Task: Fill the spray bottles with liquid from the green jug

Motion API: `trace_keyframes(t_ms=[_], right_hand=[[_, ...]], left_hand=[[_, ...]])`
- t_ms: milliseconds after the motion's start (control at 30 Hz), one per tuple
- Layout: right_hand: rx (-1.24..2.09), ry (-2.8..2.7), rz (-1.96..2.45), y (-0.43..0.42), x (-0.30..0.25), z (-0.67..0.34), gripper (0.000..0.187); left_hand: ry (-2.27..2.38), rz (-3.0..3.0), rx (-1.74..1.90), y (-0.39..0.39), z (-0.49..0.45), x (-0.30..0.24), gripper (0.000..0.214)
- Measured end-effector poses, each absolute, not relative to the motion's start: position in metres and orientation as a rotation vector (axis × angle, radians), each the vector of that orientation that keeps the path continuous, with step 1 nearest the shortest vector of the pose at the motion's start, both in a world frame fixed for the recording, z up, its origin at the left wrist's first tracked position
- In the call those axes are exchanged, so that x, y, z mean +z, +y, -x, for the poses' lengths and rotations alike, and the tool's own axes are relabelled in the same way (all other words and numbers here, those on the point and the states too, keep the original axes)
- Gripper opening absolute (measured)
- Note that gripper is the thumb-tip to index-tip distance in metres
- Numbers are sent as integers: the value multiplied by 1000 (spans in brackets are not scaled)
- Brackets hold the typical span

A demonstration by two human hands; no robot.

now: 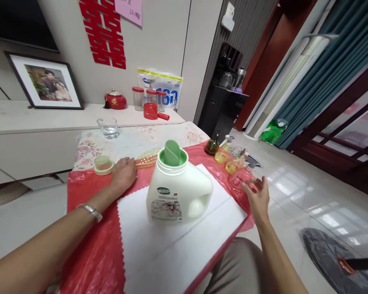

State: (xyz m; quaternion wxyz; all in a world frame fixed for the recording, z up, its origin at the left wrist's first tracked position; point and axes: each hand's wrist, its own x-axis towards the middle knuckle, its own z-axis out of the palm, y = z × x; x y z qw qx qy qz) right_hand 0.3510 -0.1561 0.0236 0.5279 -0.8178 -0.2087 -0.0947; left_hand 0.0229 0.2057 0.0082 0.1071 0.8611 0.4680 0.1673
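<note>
We see a low table (217, 261) covered by a red plastic sheet (82, 196), with a floral cloth (135, 141) at its far end. On the red lie a zigzag-edged white sheet (171, 253) (a white jug (178, 192) stands on it), a green cap (103, 164), an orange comb (145, 160) and small glass bottles (227, 157) clustered at the right corner. A glass bowl (108, 128) sits on the floral cloth.

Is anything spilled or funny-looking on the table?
Nothing is spilled. The jug stands open, and a green cap lies apart by the left hand. Little bottles crowd the right edge of the table.
</note>
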Motion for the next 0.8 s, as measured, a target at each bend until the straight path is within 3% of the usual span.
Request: trace_keyframes(t_ms=[133,367,467,600,800], right_hand=[[-249,-475,2019,-133,15,-364,66],[-321,-469,2046,-116,5,-364,62],[-308,-461,2009,-118,7,-362,72],[-242,-509,1891,-128,31,-344,112],[171,-756,1608,-179,75,-270,94]], left_hand=[[1417,-2603,538,201,-20,9,45],[1266,-2560,769,182,-4,15,46],[1098,-2460,931,163,4,26,44],[1020,-2244,1125,121,18,55,38],[747,-2079,1229,34,43,103,23]])
